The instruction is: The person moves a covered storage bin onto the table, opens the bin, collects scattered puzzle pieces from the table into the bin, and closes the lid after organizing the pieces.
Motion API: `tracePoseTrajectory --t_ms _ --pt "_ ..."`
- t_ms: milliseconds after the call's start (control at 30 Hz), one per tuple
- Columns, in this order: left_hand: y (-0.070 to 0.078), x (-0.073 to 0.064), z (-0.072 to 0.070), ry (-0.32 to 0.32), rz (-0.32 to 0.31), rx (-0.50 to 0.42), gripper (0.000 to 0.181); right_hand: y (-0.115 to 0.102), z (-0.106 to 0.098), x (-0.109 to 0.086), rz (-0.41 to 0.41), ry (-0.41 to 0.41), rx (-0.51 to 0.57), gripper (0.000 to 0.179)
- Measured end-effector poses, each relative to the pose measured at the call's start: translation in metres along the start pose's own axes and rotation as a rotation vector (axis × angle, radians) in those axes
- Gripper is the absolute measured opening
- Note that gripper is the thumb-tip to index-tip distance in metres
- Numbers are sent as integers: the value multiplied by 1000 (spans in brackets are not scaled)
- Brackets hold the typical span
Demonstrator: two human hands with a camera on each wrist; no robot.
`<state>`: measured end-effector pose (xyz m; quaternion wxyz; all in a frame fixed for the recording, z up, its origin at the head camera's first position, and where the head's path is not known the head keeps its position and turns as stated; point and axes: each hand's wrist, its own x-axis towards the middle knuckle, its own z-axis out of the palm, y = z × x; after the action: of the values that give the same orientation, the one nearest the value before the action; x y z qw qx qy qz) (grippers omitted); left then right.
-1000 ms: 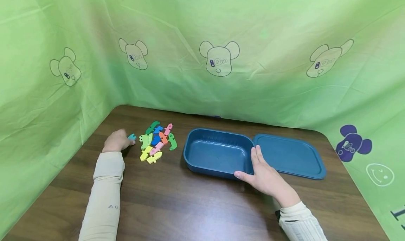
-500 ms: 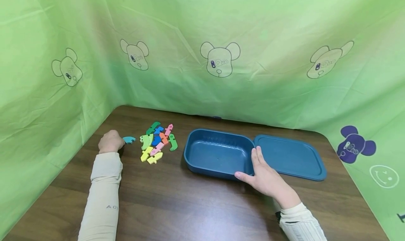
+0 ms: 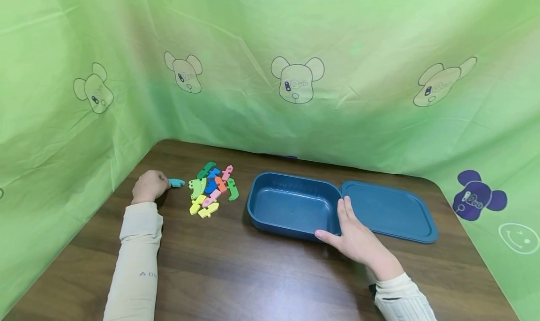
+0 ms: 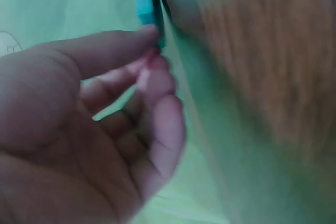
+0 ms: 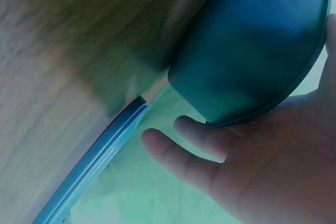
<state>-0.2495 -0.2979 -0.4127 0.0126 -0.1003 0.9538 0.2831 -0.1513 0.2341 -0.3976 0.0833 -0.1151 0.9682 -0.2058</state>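
Left hand (image 3: 149, 187) pinches a small, elongated turquoise piece (image 3: 176, 182), material undetermined, which projects rightward, long axis left to right. Just right of it lies a pile of multicoloured, flat, notched pieces (image 3: 210, 186). Right hand (image 3: 358, 239), fingers extended, touches the rectangular blue plastic box (image 3: 291, 185), farther right.

Moulded in smooth, low-gloss plastic: dark-blue rounded-rectangular open box (image 3: 287, 213) and flat dark-blue rounded-rectangular lid (image 3: 390, 211). Finished smooth and matt, wood or plastic impossible to tell: small flat turquoise piece (image 3: 176, 183) and heap of small multicoloured notched pieces (image 3: 210, 187). Faced in glossy wood grain, brown table (image 3: 236, 274); in matt creased fabric, green bear-printed cloth backdrop (image 3: 236, 119).
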Motion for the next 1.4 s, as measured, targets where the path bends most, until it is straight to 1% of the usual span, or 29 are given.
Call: tracePoseTrajectory --t_ms 100,167,233,300,433,533,667,700,733,800,900,933,1167,1400 --pt "0 1 1 71 66 -83 19 0 0 -1 1 2 1 118" --pt "2 3 3 115 127 -151 19 0 0 -1 1 4 0 118" --pt "6 3 4 147 177 -242 19 1 0 -1 5 4 -2 119" --pt "10 4 6 163 216 -352 19 1 -1 -1 5 5 -2 120" --pt "21 4 9 157 261 -612 20 2 -1 0 6 2 5 120" --pt "29 4 11 130 293 -792 17 3 0 0 5 -2 9 121" --pt "43 2 15 94 343 -969 12 5 0 0 8 -3 11 122" --pt "49 -2 14 89 352 -995 13 5 0 0 8 -2 13 122" --pt "51 -2 16 89 368 -1026 12 6 0 0 8 -1 15 122" --pt "56 -3 18 93 399 -1061 11 6 -1 0 6 1 17 121" --pt "63 -6 22 91 437 -1067 7 6 -1 0 3 0 23 121" --pt "63 -4 26 92 448 -1064 5 6 -1 -1 5 -1 23 121" --pt "84 -13 40 53 457 -1002 10 5 0 -3 -4 8 57 122" --pt "107 -19 53 -9 485 -983 12 5 2 -3 -4 19 63 121"
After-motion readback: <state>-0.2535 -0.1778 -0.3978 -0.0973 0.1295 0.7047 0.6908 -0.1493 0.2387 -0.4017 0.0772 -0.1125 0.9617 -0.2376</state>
